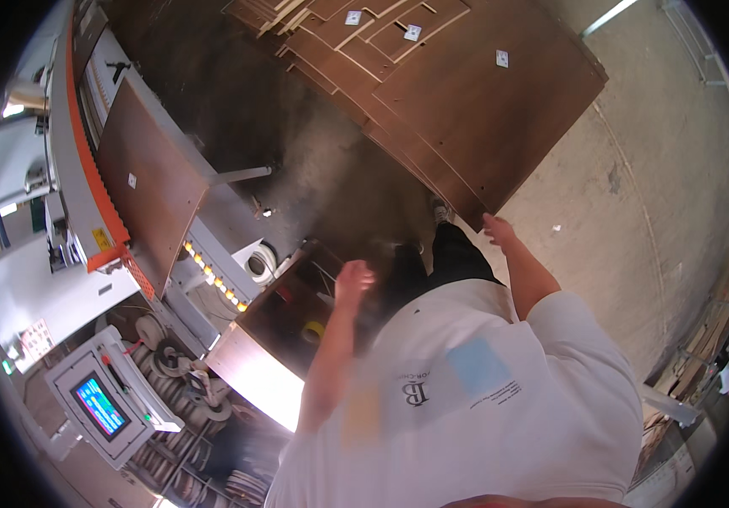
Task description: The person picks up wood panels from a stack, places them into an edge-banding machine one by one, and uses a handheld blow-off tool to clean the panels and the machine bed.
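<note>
Out in front of me, a stack of brown boards (466, 110) lies with small white labels on top. My right hand (498, 230) is at the stack's near corner, its fingers closed on the board edge; how far they reach under is hidden. My left hand (354, 278) hangs in the air to the left of my body, slightly blurred, fingers loosely bent and holding nothing. Below it sits a brown box-like bin (284, 326) with a yellow roll (313, 331) inside. Farther left, another brown board (148, 182) rests on the long grey-and-orange machine (85, 161).
A control panel (98, 406) with a lit screen stands at the lower left, beside racked rolls of edge banding (182, 372). A white roll (260, 263) sits by the machine's yellow rollers (212, 275). Wooden offcuts (707, 330) lie along the right side of the concrete floor (610, 229).
</note>
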Motion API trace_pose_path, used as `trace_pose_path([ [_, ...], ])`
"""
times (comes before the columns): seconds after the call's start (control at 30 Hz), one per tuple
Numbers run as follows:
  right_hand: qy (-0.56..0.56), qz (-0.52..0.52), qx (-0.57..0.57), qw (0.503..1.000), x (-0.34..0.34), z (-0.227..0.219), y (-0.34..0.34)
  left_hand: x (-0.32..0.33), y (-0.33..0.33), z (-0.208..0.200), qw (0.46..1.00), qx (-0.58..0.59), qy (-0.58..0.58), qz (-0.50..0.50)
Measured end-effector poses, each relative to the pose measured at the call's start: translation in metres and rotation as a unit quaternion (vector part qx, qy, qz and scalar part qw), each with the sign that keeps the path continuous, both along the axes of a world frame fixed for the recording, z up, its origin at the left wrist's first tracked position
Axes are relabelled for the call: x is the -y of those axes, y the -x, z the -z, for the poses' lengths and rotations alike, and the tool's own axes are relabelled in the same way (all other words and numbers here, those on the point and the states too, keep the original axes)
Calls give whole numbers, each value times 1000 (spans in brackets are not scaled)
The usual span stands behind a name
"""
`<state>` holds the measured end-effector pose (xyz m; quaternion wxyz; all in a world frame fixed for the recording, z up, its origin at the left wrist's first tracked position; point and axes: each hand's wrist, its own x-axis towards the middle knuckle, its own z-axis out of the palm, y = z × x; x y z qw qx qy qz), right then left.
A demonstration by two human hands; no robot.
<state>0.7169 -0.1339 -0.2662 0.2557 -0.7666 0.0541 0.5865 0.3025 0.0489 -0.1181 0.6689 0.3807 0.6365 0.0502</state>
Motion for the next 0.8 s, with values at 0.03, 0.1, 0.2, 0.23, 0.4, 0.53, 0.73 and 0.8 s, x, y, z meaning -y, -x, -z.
trace_pose_path([
  [0.03,-1,27,32,999,3,15,-7,10,-15,0,1000,9,8,29],
  [0.1,36,90,50,994,-2,33,-23,30,-33,-1,992,14,-24,125],
  [0.2,34,210,43,976,-10,67,-34,57,-42,-7,966,21,-69,250],
  [0.23,24,252,36,967,-15,77,-40,66,-39,-3,970,27,-32,240],
  [0.4,28,407,-1,913,-49,63,-40,100,30,36,977,-38,87,189],
  [0.53,-17,388,-30,921,-49,35,-45,85,85,63,935,-114,-18,335],
  [0.73,-31,334,-72,939,-12,40,-59,8,55,94,959,26,-31,281],
  [0.8,-54,327,-92,939,-8,21,-63,-24,13,98,966,146,93,191],
])
